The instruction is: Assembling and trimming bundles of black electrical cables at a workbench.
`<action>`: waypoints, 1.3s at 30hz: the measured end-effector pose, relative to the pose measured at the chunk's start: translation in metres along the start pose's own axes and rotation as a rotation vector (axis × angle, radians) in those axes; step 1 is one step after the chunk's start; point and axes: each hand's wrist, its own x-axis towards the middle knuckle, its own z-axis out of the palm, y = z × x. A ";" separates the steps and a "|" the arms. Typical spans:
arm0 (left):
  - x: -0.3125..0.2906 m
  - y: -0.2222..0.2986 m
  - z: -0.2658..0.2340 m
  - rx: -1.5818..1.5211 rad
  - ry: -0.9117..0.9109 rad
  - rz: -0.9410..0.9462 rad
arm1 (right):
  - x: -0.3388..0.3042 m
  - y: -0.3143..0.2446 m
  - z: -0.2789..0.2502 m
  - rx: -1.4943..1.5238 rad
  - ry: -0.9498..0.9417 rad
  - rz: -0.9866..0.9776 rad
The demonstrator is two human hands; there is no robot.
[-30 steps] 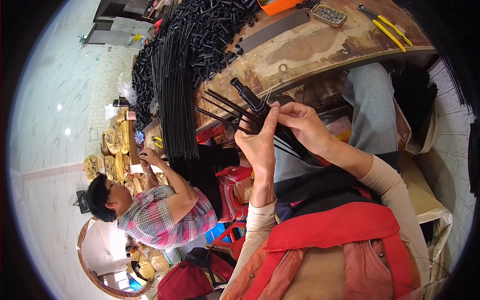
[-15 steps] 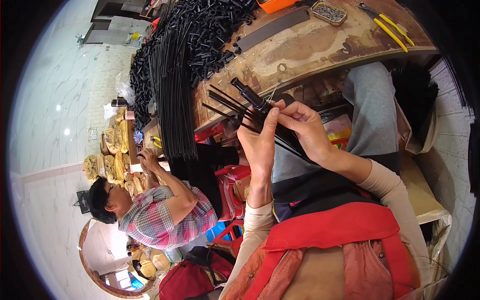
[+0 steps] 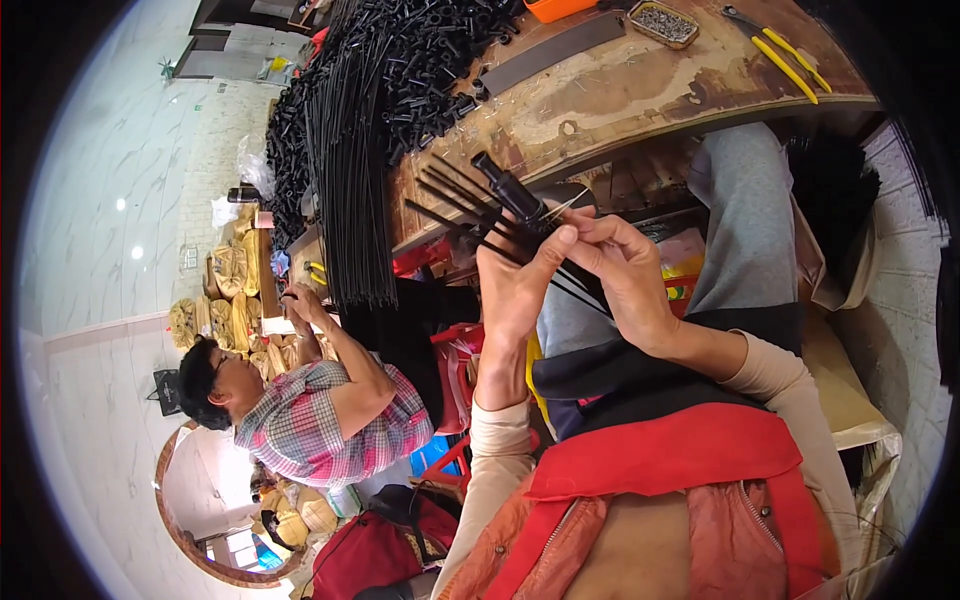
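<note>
My left hand (image 3: 513, 295) is closed around several thin black rods (image 3: 455, 188), which fan out past the fingers toward the table. With them it holds a black stepped tube (image 3: 507, 186), tilted up and to the left. Against the tube's lower end my right hand (image 3: 640, 295) makes a pinch, thumb and fingertips meeting beside my left thumb. Thin pale strands or pins (image 3: 568, 203) stick out by these fingertips; they are too fine to name. The lower parts of the rods run behind my right hand above my lap.
On the worn wooden table (image 3: 600, 105) lie a heap of black tubular parts (image 3: 430, 95), a long bundle of black rods (image 3: 348, 190), a flat dark strip (image 3: 555, 55), a small tray (image 3: 655, 38) of metal pins and yellow-handled pliers (image 3: 788, 68). A co-worker (image 3: 320, 400) sits at the left.
My right hand has shifted slightly down and right, its fingers still pinched. The tube has moved a little right, and more of the pale strands shows. The co-worker's hands have moved slightly.
</note>
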 end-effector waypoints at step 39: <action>-0.004 -0.015 -0.007 0.369 0.113 0.089 | 0.025 0.000 -0.015 0.014 -0.263 0.402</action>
